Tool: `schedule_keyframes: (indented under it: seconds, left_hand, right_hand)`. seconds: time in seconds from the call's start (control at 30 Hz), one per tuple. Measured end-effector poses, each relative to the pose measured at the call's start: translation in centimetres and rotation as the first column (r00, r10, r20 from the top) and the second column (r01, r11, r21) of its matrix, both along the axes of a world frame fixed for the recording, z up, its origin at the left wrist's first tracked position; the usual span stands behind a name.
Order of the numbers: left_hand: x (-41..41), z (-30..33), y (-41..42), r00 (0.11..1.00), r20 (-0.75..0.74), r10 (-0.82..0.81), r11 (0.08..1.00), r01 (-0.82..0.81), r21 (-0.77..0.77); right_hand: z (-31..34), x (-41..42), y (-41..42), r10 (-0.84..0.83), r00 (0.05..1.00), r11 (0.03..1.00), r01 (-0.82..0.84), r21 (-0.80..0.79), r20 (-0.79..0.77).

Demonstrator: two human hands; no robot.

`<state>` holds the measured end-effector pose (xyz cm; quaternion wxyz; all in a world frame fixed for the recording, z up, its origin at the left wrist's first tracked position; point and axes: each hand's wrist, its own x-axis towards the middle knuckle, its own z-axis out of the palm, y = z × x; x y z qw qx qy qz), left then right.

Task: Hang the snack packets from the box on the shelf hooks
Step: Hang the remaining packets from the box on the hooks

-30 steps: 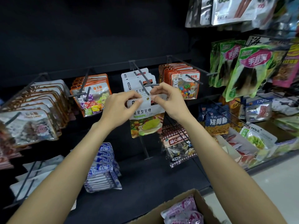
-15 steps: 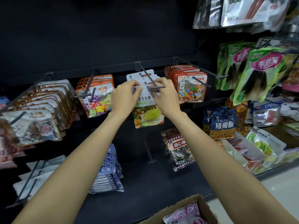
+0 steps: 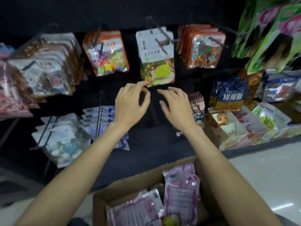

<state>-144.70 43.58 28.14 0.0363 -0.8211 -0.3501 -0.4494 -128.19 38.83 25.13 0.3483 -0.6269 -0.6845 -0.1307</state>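
A white snack packet with a yellow-green fruit picture [image 3: 156, 57] hangs on the middle shelf hook [image 3: 164, 35], in front of others like it. Just below the packet, my left hand [image 3: 130, 105] has relaxed, loosely curled fingers, and its fingertips are at the packet's bottom left corner. My right hand [image 3: 176, 105] hovers open below the packet and holds nothing. At the bottom stands the cardboard box [image 3: 127, 186] with several pink and purple packets [image 3: 180, 191] inside.
Orange packets [image 3: 105, 53] hang on the hook to the left and more orange ones [image 3: 205, 48] to the right. Green packets [image 3: 273, 38] hang at the far right. White and blue packets [image 3: 63, 141] fill lower hooks at the left. Loose bags [image 3: 231, 123] lie at the lower right.
Both hands have let go of the fruit packet, which now hangs on the hook, and have dropped below it. The view has tilted down, showing more of the box.
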Motion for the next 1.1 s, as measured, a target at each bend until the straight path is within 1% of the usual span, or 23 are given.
schedule_keyframes:
  seconds: [0.1, 0.17, 0.2, 0.27, 0.33, 0.4, 0.43, 0.5, 0.57, 0.6, 0.73, 0.8, 0.87, 0.9, 0.93, 0.97, 1.0, 1.07, 1.1]
  left_hand:
    - [-4.0, -4.9, -5.3, 0.995, -0.038, -0.097, 0.973, 0.086, -0.215]
    - [-6.9, -9.0, -8.2, 0.991, -0.064, -0.114, 0.915, 0.080, -0.395]
    - [-8.2, -11.3, -9.3, 0.990, -0.088, -0.107, 0.865, 0.049, -0.499]
    - [-10.6, -16.1, -11.6, 0.984, -0.149, -0.099, 0.721, -0.032, -0.692]
    - [-12.3, -20.5, -13.6, 0.982, -0.167, -0.089, 0.579, -0.086, -0.811]
    - [-13.3, -24.4, -15.1, 0.978, -0.191, -0.078, 0.439, -0.139, -0.888]
    - [-13.5, -26.2, -15.6, 0.970, -0.227, -0.084, 0.374, -0.180, -0.910]
    - [-13.3, -29.7, -16.3, 0.946, -0.301, -0.119, 0.287, -0.258, -0.923]
    - [-12.5, -32.8, -16.8, 0.933, -0.315, -0.172, 0.197, -0.281, -0.939]
    - [-12.1, -34.2, -17.1, 0.925, -0.325, -0.198, 0.166, -0.296, -0.941]
    - [-11.5, -38.7, -18.9, 0.882, -0.410, -0.232, 0.126, -0.391, -0.912]
    - [-12.1, -40.2, -20.2, 0.876, -0.408, -0.259, 0.063, -0.406, -0.912]
    - [-12.8, -41.3, -21.4, 0.882, -0.371, -0.290, -0.016, -0.392, -0.920]
    - [-13.1, -41.7, -21.9, 0.889, -0.357, -0.286, -0.041, -0.383, -0.923]
    - [-13.5, -41.9, -22.1, 0.897, -0.351, -0.270, -0.056, -0.379, -0.924]
    - [-13.7, -42.2, -22.2, 0.907, -0.345, -0.240, -0.070, -0.371, -0.926]
    - [-13.9, -42.4, -22.1, 0.921, -0.332, -0.206, -0.096, -0.356, -0.929]
    - [-13.7, -42.1, -21.6, 0.945, -0.293, -0.144, -0.145, -0.314, -0.938]
    - [-13.4, -41.8, -21.2, 0.955, -0.272, -0.122, -0.153, -0.289, -0.945]
  right_hand:
    - [-4.7, -2.2, -6.2, 0.073, 0.996, 0.992, -0.077, -0.102, -0.050]
    - [-8.4, -3.2, -9.9, 0.101, 0.993, 0.974, -0.112, -0.197, -0.066]
    - [-10.2, -3.5, -11.3, 0.112, 0.991, 0.959, -0.127, -0.254, -0.074]
    - [-14.2, -4.1, -13.7, 0.120, 0.990, 0.896, -0.142, -0.420, -0.079]
    - [-18.0, -4.4, -15.2, 0.108, 0.990, 0.782, -0.139, -0.608, -0.088]
    - [-21.6, -4.8, -16.4, 0.097, 0.988, 0.662, -0.152, -0.734, -0.117]
    - [-23.3, -5.0, -16.8, 0.099, 0.987, 0.599, -0.159, -0.785, -0.125]
    - [-26.7, -5.7, -17.4, 0.114, 0.987, 0.468, -0.151, -0.871, -0.110]
    - [-30.0, -6.4, -17.5, 0.136, 0.988, 0.345, -0.116, -0.931, -0.073]
    - [-31.6, -6.7, -17.5, 0.144, 0.988, 0.300, -0.098, -0.949, -0.057]
    - [-36.9, -7.7, -17.1, 0.168, 0.984, 0.134, -0.076, -0.988, -0.052]
    - [-39.0, -8.3, -17.2, 0.216, 0.974, 0.068, -0.082, -0.994, -0.065]
    - [-41.0, -8.8, -17.7, 0.209, 0.975, -0.010, -0.082, -0.997, -0.082]
    - [-41.9, -8.9, -18.1, 0.194, 0.978, -0.044, -0.075, -0.996, -0.082]
    - [-42.6, -9.1, -18.4, 0.205, 0.977, -0.061, -0.055, -0.997, -0.067]
    - [-43.3, -9.1, -18.7, 0.223, 0.974, -0.056, -0.036, -0.998, -0.047]
    - [-43.7, -9.1, -18.9, 0.225, 0.974, -0.030, -0.029, -0.999, -0.035]
    - [-42.9, -8.9, -19.0, 0.144, 0.986, 0.059, -0.088, -0.994, -0.079]
    - [-42.1, -8.7, -18.9, 0.084, 0.987, 0.131, -0.147, -0.980, -0.136]
